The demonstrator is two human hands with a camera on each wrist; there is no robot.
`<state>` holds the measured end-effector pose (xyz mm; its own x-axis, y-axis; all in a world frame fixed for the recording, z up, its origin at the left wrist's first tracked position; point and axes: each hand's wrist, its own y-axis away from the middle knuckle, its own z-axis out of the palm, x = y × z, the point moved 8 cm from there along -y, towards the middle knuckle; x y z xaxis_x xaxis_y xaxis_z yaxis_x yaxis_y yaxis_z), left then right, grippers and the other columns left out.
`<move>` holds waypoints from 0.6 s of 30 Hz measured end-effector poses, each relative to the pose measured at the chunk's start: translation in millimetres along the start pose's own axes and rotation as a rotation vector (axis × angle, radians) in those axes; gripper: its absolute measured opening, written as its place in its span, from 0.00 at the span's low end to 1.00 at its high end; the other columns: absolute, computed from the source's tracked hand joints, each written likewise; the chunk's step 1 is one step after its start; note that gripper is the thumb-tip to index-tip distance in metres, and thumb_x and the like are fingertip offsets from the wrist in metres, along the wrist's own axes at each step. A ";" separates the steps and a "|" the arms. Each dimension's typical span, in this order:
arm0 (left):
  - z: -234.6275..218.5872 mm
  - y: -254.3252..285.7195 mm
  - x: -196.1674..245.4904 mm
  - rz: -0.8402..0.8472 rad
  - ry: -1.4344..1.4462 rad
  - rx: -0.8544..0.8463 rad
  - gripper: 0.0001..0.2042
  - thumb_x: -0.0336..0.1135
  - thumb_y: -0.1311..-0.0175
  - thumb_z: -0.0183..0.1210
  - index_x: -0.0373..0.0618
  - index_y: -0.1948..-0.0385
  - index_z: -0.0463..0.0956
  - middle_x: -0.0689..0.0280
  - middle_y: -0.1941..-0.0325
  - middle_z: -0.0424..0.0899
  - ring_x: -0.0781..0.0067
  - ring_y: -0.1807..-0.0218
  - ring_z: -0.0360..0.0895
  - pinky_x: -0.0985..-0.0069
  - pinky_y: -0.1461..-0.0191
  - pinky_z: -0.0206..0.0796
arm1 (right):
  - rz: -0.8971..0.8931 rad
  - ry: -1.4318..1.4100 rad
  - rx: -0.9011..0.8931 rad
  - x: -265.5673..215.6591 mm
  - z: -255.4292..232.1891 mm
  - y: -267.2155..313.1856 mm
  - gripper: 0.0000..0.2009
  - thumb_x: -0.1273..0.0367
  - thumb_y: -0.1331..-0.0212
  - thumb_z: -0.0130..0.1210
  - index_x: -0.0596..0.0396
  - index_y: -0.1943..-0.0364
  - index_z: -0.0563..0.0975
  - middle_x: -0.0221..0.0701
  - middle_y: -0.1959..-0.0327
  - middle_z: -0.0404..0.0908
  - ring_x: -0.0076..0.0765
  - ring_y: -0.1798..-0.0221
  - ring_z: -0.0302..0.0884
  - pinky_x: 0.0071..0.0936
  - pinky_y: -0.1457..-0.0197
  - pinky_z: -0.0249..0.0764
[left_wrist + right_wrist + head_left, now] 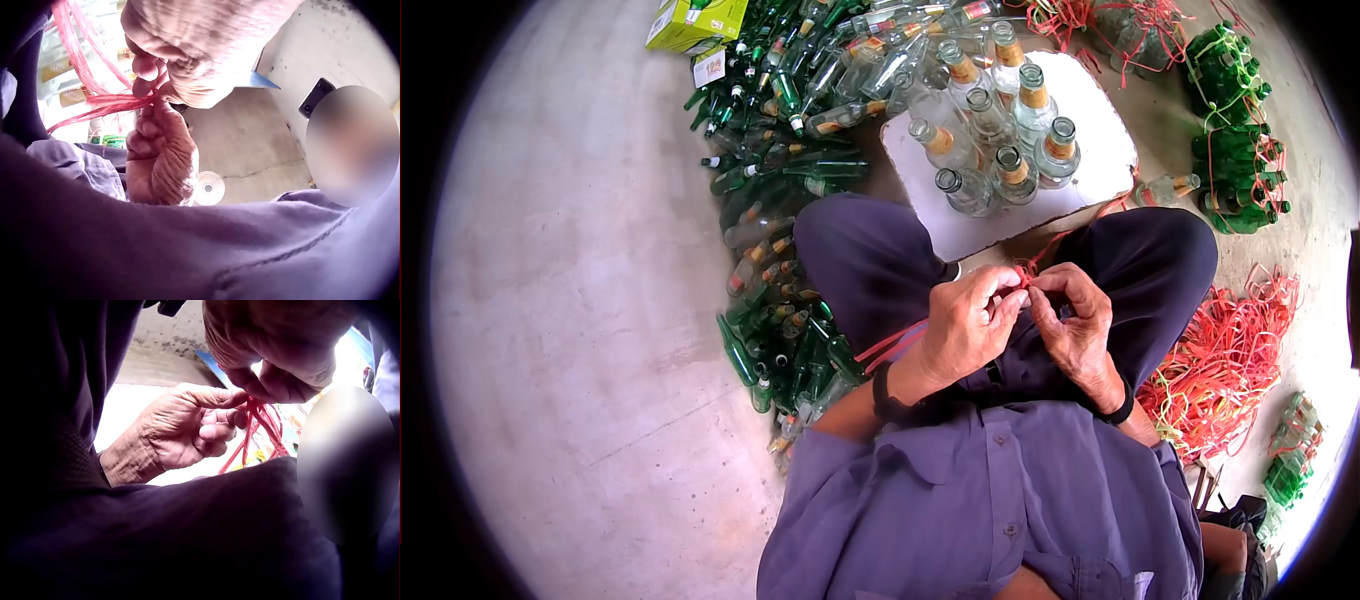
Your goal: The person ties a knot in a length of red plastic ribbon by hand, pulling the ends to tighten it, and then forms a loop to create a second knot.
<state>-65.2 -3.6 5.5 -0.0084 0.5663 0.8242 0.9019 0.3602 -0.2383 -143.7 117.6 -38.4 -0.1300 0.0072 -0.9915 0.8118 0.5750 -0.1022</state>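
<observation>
Between the person's knees, both hands meet over a bunch of red plastic string point(1025, 274). The left hand point(970, 318) pinches it between thumb and fingers, and the right hand point(1078, 322) pinches it from the other side, fingertips close together. In the left wrist view, strands of the string point(115, 103) fan out from the fingertips toward the bottles. The right wrist view shows string point(267, 428) hanging below the joined fingertips; the fingers partly hide the gathered spot. Just beyond the hands, several clear glass bottles point(970, 192) stand upright on a white board point(948, 232).
Loose green and clear bottles point(795, 95) lie heaped along the left and behind the board. Tied bundles of green bottles point(1238, 170) stand at right, above a tangled heap of red string point(1225, 350). A yellow-green box point(700, 25) sits at the far left.
</observation>
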 end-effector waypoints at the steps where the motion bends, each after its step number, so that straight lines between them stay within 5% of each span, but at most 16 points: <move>1: -1.3 0.1 -1.0 -0.004 0.016 0.031 0.07 0.25 0.42 0.64 0.39 0.64 0.75 0.56 0.74 0.81 0.55 0.76 0.80 0.68 0.73 0.70 | -0.011 0.021 -0.018 -3.4 0.5 -0.9 0.07 0.82 0.49 0.62 0.60 0.67 0.78 0.35 0.71 0.79 0.32 0.70 0.78 0.25 0.67 0.73; 9: 4.1 -0.7 -9.2 -0.014 -0.042 -0.071 0.06 0.19 0.43 0.63 0.35 0.65 0.76 0.55 0.71 0.83 0.61 0.71 0.84 0.73 0.69 0.74 | -0.095 0.058 -0.035 -8.2 3.8 -2.6 0.07 0.83 0.50 0.62 0.60 0.67 0.78 0.35 0.70 0.80 0.33 0.71 0.78 0.25 0.68 0.72; 14: 7.8 -2.7 -8.9 -0.006 -0.059 -0.094 0.06 0.18 0.44 0.60 0.34 0.66 0.77 0.56 0.71 0.83 0.64 0.72 0.84 0.74 0.69 0.74 | 0.069 -0.030 -0.056 7.5 6.5 1.3 0.06 0.83 0.49 0.61 0.59 0.70 0.77 0.30 0.73 0.78 0.23 0.72 0.76 0.23 0.69 0.71; 18: 14.6 3.3 -30.5 -0.215 0.123 -0.107 0.04 0.19 0.43 0.58 0.33 0.67 0.77 0.59 0.70 0.85 0.76 0.71 0.81 0.77 0.69 0.73 | 0.105 -0.119 -0.064 11.6 7.0 2.8 0.05 0.82 0.46 0.59 0.58 0.71 0.76 0.25 0.72 0.78 0.17 0.70 0.75 0.20 0.68 0.72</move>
<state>-68.3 -8.8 -27.9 -0.1578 0.3889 0.9077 0.9256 0.3784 -0.0012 -138.9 113.6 -50.7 0.0247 -0.0250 -0.9994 0.7790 0.6270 0.0036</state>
